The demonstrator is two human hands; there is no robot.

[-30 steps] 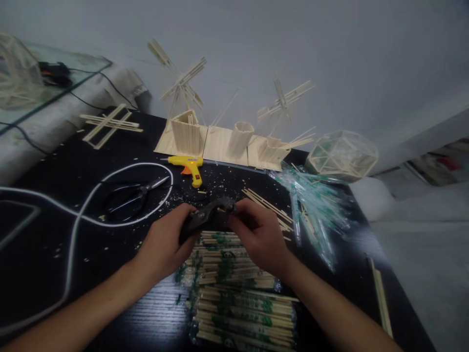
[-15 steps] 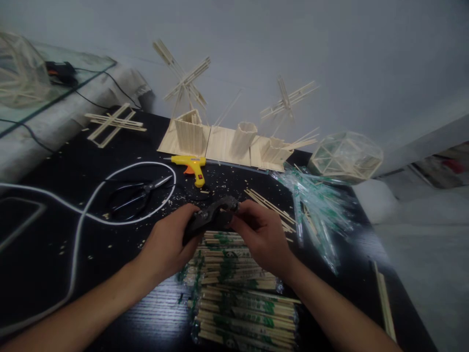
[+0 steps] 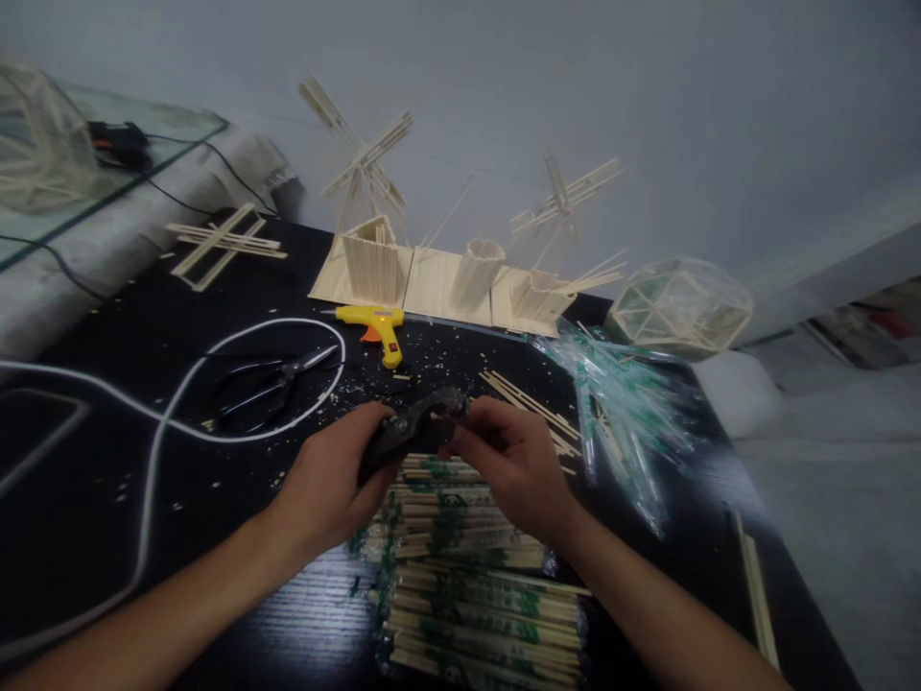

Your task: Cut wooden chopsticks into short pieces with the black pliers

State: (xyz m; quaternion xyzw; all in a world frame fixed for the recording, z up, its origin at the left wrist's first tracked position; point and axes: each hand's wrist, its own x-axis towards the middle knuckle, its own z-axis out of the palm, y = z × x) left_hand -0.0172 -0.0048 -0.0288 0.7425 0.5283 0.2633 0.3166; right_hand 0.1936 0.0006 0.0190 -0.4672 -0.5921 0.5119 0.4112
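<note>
"In the head view, what changes?"
"Almost nothing: the black tool (image 3: 403,434) stays near the wrapped wooden sticks (image 3: 482,605), so the work remains there."
"And the fingers?"
"The left hand (image 3: 331,470) closes around the tool; the right hand (image 3: 522,470) bends its fingers at the tool's right end, how tightly and on what I cannot tell."

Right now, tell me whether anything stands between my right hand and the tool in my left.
Nothing visible does. Your left hand grips the tool, and your right hand is at its other end, touching or nearly so. The wrapped sticks lie below and the glue gun beyond, neither in between.
</note>
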